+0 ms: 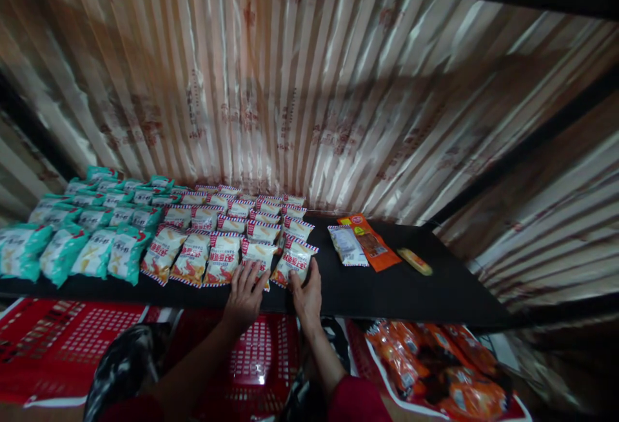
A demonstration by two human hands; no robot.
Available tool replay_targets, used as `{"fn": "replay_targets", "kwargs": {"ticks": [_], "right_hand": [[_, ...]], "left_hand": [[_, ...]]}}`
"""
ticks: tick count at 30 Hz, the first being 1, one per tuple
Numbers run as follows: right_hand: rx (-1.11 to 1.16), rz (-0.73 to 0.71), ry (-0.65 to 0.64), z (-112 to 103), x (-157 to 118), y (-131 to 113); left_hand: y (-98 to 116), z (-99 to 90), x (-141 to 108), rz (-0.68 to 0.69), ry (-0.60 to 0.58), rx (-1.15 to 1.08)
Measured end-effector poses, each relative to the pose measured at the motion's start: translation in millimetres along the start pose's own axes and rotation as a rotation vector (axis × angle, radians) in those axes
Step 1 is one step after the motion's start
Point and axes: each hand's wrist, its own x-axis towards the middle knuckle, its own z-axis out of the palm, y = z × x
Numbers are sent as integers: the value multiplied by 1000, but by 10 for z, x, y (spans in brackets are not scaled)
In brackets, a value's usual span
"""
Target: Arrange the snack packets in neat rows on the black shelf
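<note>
In the head view, my left hand (246, 290) lies with fingers stretched over the lower front of a white and red snack bag (258, 253) in the front row. Just right of it, my right hand (308, 294) grips the end snack bag (293, 259), its thumb on the front and its fingers along the right side. Both bags sit on the black shelf (338, 290). Similar white and red snack bags (193, 256) stand in rows to the left and behind.
Teal snack bags (94, 251) fill the shelf's left end. To the right lie a white packet (347, 246), an orange packet (374, 245) and a small yellow packet (414, 261). Below are red baskets (72, 338) and a container of orange packages (464, 383). Striped plastic sheeting (271, 87) hangs behind.
</note>
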Motion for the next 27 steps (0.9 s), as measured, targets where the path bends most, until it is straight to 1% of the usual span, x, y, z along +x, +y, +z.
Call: {"fn": "replay_targets", "kwargs": {"ticks": [4,10,14,17,19,22,24,27], "right_hand": [[13,34,-24,23,-13,5],[14,123,-67,3,-23,-47],[18,149,-90,-29,-18,-88],[22,143,-93,-34,-17,-79],[30,138,-87,-25,-19,-58],[72,128,-74,-10,-21,-20],[108,111,-61,-13,-20,1],[128,117,-46,-44,-11,20]], "left_hand": [[-6,24,-5,1,-14,21],[3,23,6,11,26,32],[-12,24,0,48,35,47],[17,12,-3,48,54,40],[87,-7,6,45,67,2],[260,-31,40,56,59,-92],[386,-25,70,67,29,-137],[533,24,108,93,-50,-200]]}}
